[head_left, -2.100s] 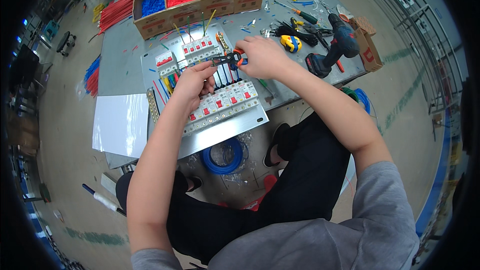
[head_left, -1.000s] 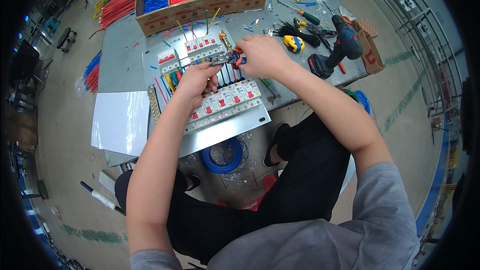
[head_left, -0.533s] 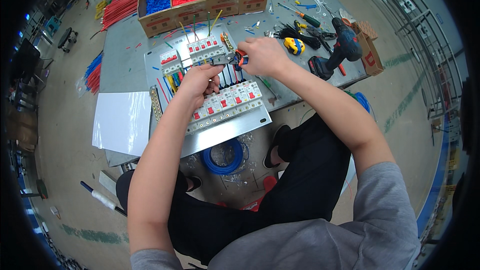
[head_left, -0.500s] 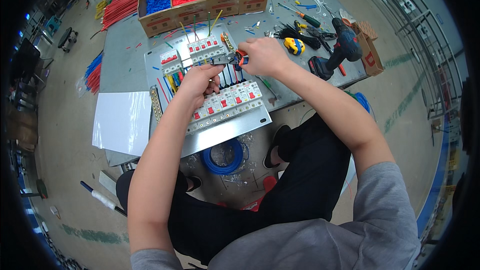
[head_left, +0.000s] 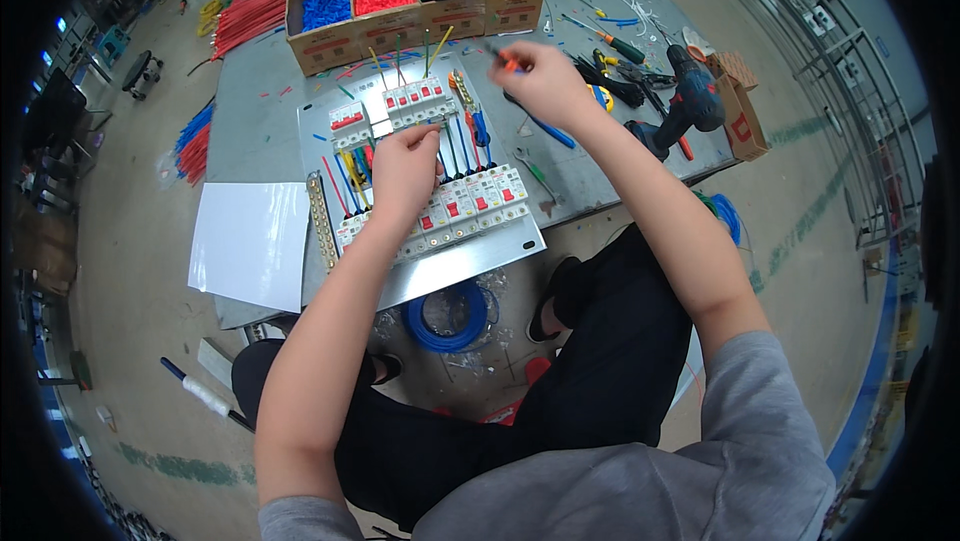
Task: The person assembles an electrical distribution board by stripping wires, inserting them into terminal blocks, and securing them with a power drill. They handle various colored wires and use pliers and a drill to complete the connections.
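My left hand (head_left: 405, 176) is closed, fingertips pinching a thin wire among the short coloured wires (head_left: 467, 146) between two rows of breakers. Its palm hides part of the front breaker row (head_left: 480, 199), which has red switches. The back breaker row (head_left: 413, 96) has several wires standing up behind it. Both rows sit on a metal mounting plate (head_left: 430, 276). My right hand (head_left: 545, 86) is raised right of the plate, closed around pliers (head_left: 512, 63) with orange and black handles, blurred by motion. Beneath it lies a blue-handled tool (head_left: 555, 133).
A divided cardboard box (head_left: 420, 26) of blue, red, green and yellow pieces stands at the back. To the right are a cordless drill (head_left: 690, 91), a yellow tape measure (head_left: 601, 98) and a green-handled screwdriver (head_left: 622, 49). White sheets (head_left: 248, 246) lie left; a blue wire coil (head_left: 447, 317) is below.
My right hand has drawn the pliers away from the wires, up and to the right. My left hand stays between the breaker rows, shifted slightly. The blue-handled tool has come into view.
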`<state>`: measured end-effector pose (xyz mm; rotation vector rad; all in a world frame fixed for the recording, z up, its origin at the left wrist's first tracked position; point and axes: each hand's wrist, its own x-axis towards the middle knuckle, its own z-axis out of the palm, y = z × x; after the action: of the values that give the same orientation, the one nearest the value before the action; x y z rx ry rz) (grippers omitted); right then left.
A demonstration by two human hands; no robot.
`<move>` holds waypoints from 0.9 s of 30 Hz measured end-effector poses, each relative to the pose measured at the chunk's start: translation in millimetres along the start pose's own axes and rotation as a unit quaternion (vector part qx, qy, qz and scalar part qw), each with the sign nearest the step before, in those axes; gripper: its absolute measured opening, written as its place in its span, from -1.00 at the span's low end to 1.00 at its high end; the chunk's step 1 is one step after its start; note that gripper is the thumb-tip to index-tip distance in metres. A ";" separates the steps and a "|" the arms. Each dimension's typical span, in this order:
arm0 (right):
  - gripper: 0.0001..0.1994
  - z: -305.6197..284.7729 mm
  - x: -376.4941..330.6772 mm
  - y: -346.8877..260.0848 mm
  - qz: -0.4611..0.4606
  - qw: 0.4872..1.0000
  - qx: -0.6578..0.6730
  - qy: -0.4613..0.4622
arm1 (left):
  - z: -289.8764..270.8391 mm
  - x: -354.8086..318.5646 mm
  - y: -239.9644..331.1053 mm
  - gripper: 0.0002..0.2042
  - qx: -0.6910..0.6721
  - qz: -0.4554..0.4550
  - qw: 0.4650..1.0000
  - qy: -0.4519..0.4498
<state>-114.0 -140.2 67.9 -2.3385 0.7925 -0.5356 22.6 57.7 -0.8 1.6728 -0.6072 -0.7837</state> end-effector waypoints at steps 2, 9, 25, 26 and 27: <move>-0.59 -1.0 -12.6 -1.6 0.006 0.990 -0.122 -0.068 | 2.7 -5.0 -3.3 -0.64 0.075 0.034 0.996 0.036; -0.63 2.4 -27.6 -13.3 -0.041 0.950 -0.263 -0.165 | 5.0 -4.3 2.2 -0.59 0.109 0.004 0.994 0.009; -0.53 31.3 -41.6 -24.2 -0.057 0.939 -0.324 -0.104 | -24.4 21.9 -7.6 -0.56 -0.146 -0.154 0.968 -0.132; -0.53 31.9 -41.3 -23.5 -0.059 0.939 -0.324 -0.103 | -25.4 22.8 -8.6 -0.54 -0.152 -0.154 0.967 -0.137; -0.53 32.4 -40.9 -22.9 -0.061 0.939 -0.324 -0.102 | -26.1 23.7 -9.7 -0.54 -0.152 -0.154 0.967 -0.137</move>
<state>-117.5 -85.7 51.9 -2.9996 0.8114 -0.0678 57.7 58.8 -10.7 1.3991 -0.3920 -1.2824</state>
